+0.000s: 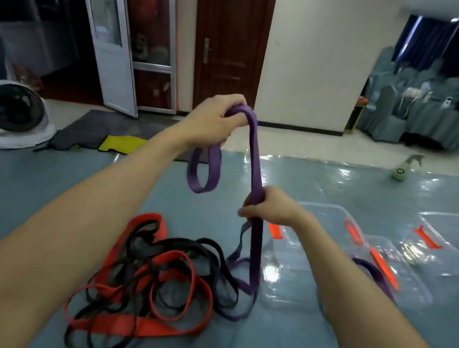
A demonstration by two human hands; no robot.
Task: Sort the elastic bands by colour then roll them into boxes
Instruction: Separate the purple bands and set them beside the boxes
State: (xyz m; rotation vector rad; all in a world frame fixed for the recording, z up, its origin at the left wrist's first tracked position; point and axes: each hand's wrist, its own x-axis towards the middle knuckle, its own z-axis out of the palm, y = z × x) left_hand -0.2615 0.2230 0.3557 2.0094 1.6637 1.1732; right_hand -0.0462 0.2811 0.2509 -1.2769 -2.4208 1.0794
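Observation:
A purple elastic band (255,154) is stretched up from the table between both hands. My left hand (215,120) is raised and shut on its top bend, with a short purple loop (205,170) hanging below it. Lower down, my right hand (268,207) grips the same band. The band's tail runs down into a tangled pile on the table, where red bands (155,327) and black bands (210,249) lie mixed together. Three clear plastic boxes with orange latches stand to the right; the middle box (404,279) holds a purple band (372,271).
The table (39,191) has a blue-grey cover. The nearest clear box (320,218) and the far box (454,227) sit right of the pile. A green spray bottle (405,168) stands at the back right. A white fan (12,112) sits on the floor at left.

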